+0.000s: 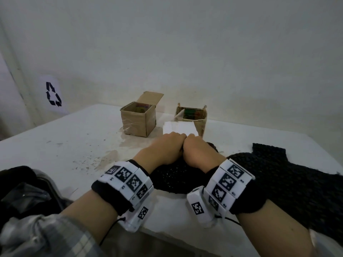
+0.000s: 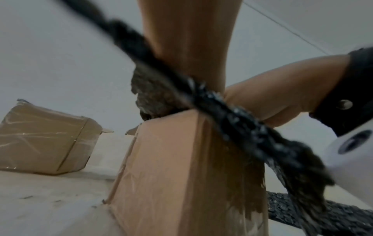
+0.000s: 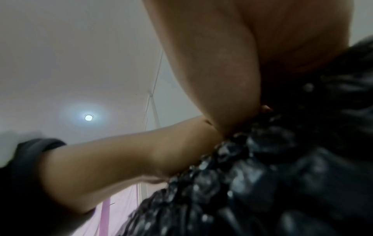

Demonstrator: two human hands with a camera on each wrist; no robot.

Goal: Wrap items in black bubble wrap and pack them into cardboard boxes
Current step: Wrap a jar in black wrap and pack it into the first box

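My left hand (image 1: 167, 145) and right hand (image 1: 196, 147) sit knuckle to knuckle at the table's middle, both curled into a bunched piece of black bubble wrap (image 1: 172, 177). In the left wrist view my left hand (image 2: 191, 39) comes down onto the top of a taped cardboard box (image 2: 171, 167), a strip of bubble wrap (image 2: 232, 115) runs across it, and my right hand (image 2: 272, 95) grips that strip. The right wrist view shows my right hand (image 3: 222, 63) and left hand (image 3: 121, 159) meeting on the bubble wrap (image 3: 262, 175). What the wrap holds is hidden.
An open cardboard box (image 1: 138, 120) stands behind left, a second open box (image 1: 193, 115) with colourful contents behind right, and a pale block (image 1: 179, 127) sits just past my knuckles. More black bubble wrap (image 1: 278, 173) is spread at the right. The white table (image 1: 55, 145) is stained.
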